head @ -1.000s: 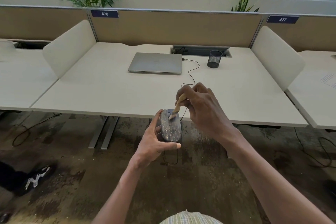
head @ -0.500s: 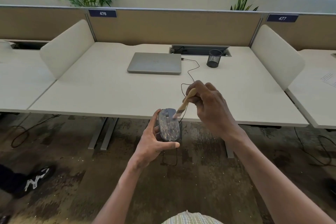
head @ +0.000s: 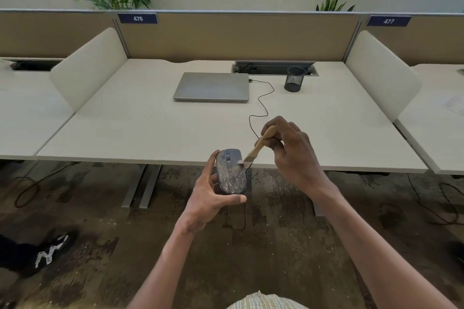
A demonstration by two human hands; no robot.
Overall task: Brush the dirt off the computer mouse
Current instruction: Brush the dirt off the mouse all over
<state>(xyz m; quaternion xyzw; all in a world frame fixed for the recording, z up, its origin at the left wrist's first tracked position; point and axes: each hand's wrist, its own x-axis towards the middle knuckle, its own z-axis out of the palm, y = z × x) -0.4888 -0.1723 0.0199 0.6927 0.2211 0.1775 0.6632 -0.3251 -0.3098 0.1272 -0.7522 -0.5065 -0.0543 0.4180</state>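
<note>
The desk (head: 150, 133) fills the upper half of the view, with a closed laptop (head: 212, 86) at about 12 o'clock from the hands and a mesh pen cup (head: 295, 79) at 1 o'clock. Just off the desk's near edge, over the floor, the left hand (head: 211, 198) cradles the computer mouse (head: 230, 173) from below, fingers along its left side and thumb curled under its rear end, top face up. The right hand (head: 291, 153), at 2 o'clock from the mouse, pinches a small wooden brush (head: 258, 147) whose bristles touch the mouse's front right edge. Pale dirt still mottles most of the shell, so the brushing looks far from done. The step would go best with short strokes sweeping outward off the edge, away from the scroll wheel slot, while the left hand tilts the mouse so that loosened grit falls to the floor rather than into the seams. The bristles are blurred, the mouse's underside and right flank are hidden, and its cable (head: 261, 105) is lost behind the right hand.
</note>
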